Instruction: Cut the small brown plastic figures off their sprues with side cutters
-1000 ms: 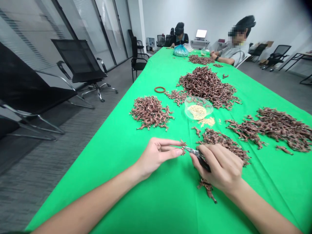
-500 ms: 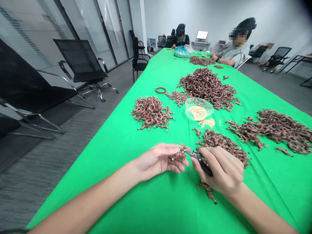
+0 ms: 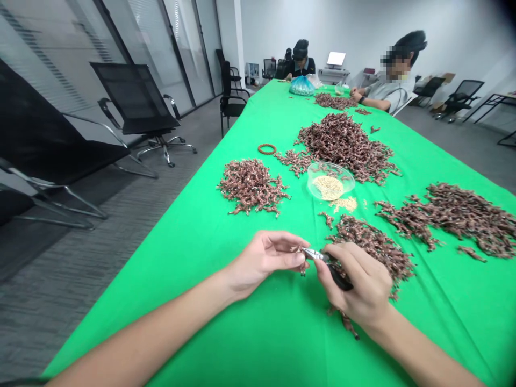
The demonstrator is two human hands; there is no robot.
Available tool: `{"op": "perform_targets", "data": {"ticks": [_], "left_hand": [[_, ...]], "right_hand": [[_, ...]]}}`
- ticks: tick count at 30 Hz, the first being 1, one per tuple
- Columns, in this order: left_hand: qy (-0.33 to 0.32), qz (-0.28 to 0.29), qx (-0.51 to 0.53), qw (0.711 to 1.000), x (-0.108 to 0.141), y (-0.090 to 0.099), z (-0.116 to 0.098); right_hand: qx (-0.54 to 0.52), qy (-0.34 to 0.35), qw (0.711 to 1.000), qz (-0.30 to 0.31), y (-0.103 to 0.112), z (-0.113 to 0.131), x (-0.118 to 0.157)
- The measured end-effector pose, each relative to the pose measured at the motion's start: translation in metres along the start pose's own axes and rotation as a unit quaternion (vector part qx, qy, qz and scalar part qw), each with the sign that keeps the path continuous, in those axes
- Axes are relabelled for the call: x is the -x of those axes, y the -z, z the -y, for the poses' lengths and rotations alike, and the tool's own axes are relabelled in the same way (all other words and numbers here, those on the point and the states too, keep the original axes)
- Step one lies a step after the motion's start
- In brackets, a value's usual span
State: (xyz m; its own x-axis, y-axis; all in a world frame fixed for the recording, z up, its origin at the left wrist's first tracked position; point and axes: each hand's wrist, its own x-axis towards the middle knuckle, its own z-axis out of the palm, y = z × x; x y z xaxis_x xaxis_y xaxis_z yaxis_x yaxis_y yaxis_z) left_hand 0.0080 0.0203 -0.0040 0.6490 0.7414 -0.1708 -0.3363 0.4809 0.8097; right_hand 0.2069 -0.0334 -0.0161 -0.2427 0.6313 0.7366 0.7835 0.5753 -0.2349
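Observation:
My left hand [image 3: 268,258] pinches a small brown moulded plastic piece [image 3: 300,259] between thumb and fingers. My right hand [image 3: 357,282] is shut on a pair of black-handled side cutters [image 3: 328,259], whose steel jaws [image 3: 312,254] reach the piece from the right. A heap of the same brown pieces [image 3: 371,247] lies just beyond my right hand. A smaller clump [image 3: 344,318] lies partly hidden below that hand, on the green-covered table [image 3: 193,274].
Further brown heaps [image 3: 252,185] cover the table, with a clear plastic bowl of beige bits [image 3: 330,183] among them. Two seated people [image 3: 387,75] work at the far end beside a blue bag [image 3: 301,86]. Black chairs [image 3: 133,97] stand along the left side.
My left hand has risen slightly and its fingers have closed tighter around the piece. The cutter jaws remain beside it, and the whole view has drifted slightly.

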Motion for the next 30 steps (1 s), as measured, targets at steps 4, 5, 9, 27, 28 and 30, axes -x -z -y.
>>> {"op": "perform_targets", "data": {"ticks": [4,5,9,27,28,30], "left_hand": [[-0.005,-0.022,-0.003,1.0,-0.0004,-0.0005,-0.0003],[-0.004,-0.025,-0.005,1.0,-0.0003,-0.0005,-0.0006],[0.006,-0.021,-0.013,1.0,0.0004,-0.0003,-0.0009],[0.005,-0.036,-0.048,0.998,-0.0002,-0.0008,-0.0019],[0.002,-0.039,-0.051,0.998,-0.0003,-0.0008,-0.0021],[-0.006,-0.045,-0.058,0.997,-0.0005,-0.0005,-0.0026]], "right_hand": [[-0.053,-0.035,0.998,-0.003,-0.0024,-0.0003,-0.0029],[-0.059,-0.039,0.997,-0.004,-0.0026,-0.0009,-0.0035],[-0.073,-0.045,0.996,0.003,-0.002,-0.0023,-0.0046],[-0.06,-0.032,0.997,0.022,0.0006,0.0011,-0.0036],[-0.06,-0.038,0.997,0.023,0.0006,0.0022,-0.0037],[-0.067,-0.053,0.996,0.026,0.0002,0.0048,-0.004]]}}
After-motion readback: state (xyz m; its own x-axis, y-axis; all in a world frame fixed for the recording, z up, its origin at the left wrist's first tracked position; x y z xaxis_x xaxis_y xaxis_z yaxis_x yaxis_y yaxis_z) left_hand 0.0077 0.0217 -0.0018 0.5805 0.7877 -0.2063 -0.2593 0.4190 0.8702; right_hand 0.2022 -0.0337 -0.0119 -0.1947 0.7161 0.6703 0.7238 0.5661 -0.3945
